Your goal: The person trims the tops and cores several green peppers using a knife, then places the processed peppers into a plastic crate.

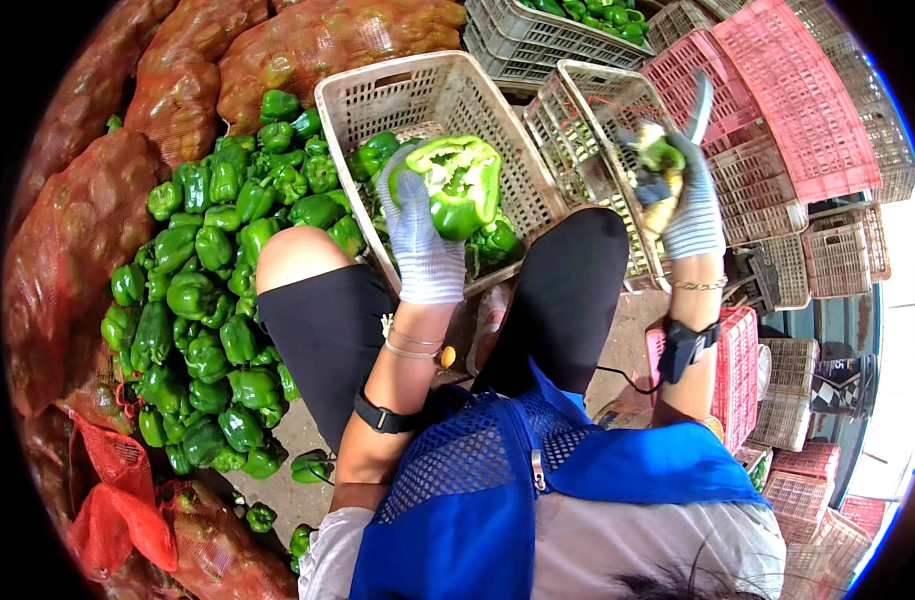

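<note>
My left hand, in a striped knit glove, holds a cut green bell pepper with its pale hollow inside facing up. That pepper is over a whitish plastic crate between my knees, where more green bell peppers lie. In its matching glove, my right hand grips a knife, the curved blade pointing up and away. A blurred green and whitish pepper piece is at my right fingers. Below them stands a second crate with pale green scraps inside.
Left of my knee, a large heap of green bell peppers covers the floor. Full orange mesh sacks surround it, with a loose red mesh bag nearer. Pink crates are stacked at right. Beyond my crate stands a grey crate of peppers.
</note>
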{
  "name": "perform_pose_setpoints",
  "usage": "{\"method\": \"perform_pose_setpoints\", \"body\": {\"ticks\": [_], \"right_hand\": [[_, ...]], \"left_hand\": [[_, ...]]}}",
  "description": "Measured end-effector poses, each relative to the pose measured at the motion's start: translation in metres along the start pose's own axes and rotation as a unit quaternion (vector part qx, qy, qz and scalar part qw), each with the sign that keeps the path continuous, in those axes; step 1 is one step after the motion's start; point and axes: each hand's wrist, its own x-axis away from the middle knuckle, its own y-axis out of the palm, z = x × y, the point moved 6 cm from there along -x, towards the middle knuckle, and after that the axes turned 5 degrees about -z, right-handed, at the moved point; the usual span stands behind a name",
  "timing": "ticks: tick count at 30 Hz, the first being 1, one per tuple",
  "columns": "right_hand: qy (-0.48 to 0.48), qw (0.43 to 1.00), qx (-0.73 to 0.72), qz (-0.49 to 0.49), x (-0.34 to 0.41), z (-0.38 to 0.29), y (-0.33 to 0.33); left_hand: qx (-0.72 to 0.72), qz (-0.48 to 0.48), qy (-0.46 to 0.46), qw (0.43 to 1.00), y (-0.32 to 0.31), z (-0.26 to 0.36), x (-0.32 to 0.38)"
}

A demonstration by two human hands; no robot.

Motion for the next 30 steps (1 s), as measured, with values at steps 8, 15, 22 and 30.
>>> {"method": "perform_pose_setpoints", "body": {"ticks": [8,15,22,30], "right_hand": [[-0.048,0.960,0.242,0.135,-0.063,-0.024,-0.263],[0.142,0.855,0.494,0.064,0.032,0.049,-0.161],[0.107,0.835,0.539,-0.021,0.151,0.085,-0.097],[0.047,0.803,0.587,-0.093,0.042,0.049,-0.121]], "left_hand": [[-0.252,0.065,-0.003,0.966,0.009,0.015,0.006],[-0.491,0.018,0.318,0.811,0.055,0.145,0.070],[-0.462,0.387,0.247,0.759,-0.195,0.338,0.226],[-0.094,0.659,-0.065,0.744,-0.451,0.268,0.410]]}}
